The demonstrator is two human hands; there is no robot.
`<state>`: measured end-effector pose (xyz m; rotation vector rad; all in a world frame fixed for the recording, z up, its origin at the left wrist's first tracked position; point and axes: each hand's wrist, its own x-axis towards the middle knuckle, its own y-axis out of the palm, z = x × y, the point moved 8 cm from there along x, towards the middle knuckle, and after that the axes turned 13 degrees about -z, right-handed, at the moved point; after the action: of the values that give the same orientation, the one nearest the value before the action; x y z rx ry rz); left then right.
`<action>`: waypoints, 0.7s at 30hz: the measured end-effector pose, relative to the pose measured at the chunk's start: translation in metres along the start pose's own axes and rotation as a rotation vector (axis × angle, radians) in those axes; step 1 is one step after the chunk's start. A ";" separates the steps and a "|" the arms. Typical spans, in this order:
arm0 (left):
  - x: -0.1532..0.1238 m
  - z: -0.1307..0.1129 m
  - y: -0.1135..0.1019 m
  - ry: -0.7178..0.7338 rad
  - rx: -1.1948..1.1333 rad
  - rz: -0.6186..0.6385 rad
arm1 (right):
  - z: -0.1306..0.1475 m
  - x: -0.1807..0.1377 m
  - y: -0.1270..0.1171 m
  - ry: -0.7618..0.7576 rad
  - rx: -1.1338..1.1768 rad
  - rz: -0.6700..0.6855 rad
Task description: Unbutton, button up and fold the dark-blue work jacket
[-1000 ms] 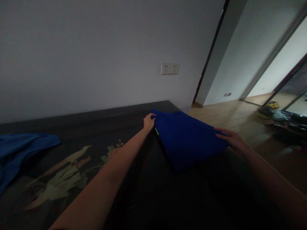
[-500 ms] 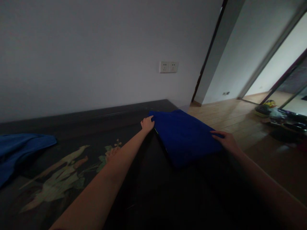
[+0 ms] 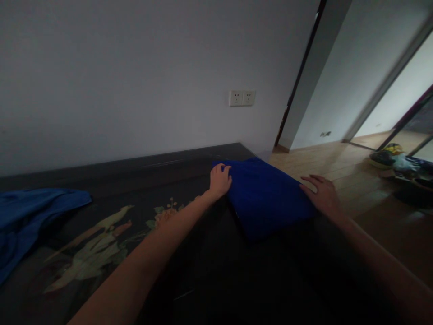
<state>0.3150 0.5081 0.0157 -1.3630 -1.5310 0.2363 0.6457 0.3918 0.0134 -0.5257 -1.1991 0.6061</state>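
A folded blue cloth (image 3: pixel 270 201) lies flat near the far right corner of the dark tabletop (image 3: pixel 189 266). My left hand (image 3: pixel 220 179) rests at the cloth's upper left edge, its fingers loosely bent and a little apart on the fabric. At the right edge of the cloth is my right hand (image 3: pixel 321 194), thumb and fingers apart, with the thumb side near or touching the fabric. Neither hand visibly grips the cloth.
A second, crumpled blue cloth (image 3: pixel 43 207) lies at the left, beside a bird-and-flower picture (image 3: pixel 91 253) on the tabletop. Behind stands a white wall with sockets (image 3: pixel 242 98). Right of the table is wooden floor (image 3: pixel 345 167) with bagged items (image 3: pixel 402 160).
My left hand has shifted right, from the cloth's left edge onto its surface, and loosened. My right hand's fingers have lifted and spread. The camera view has shifted slightly.
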 end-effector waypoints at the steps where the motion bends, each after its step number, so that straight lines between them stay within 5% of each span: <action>1: -0.013 -0.024 0.002 0.144 -0.043 0.033 | 0.012 0.004 0.006 -0.035 -0.004 0.022; 4: -0.064 -0.077 0.010 0.444 -0.123 0.161 | 0.042 0.010 0.036 -0.062 -0.003 0.192; 8: -0.104 -0.090 0.017 0.492 -0.071 0.263 | 0.051 -0.003 0.077 -0.017 -0.090 0.435; 21: -0.112 -0.087 0.013 0.453 -0.050 0.269 | 0.034 -0.022 0.098 -0.105 -0.289 0.461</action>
<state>0.3704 0.3808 -0.0145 -1.5385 -0.9844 0.0467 0.5926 0.4501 -0.0573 -1.0427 -1.2812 0.8628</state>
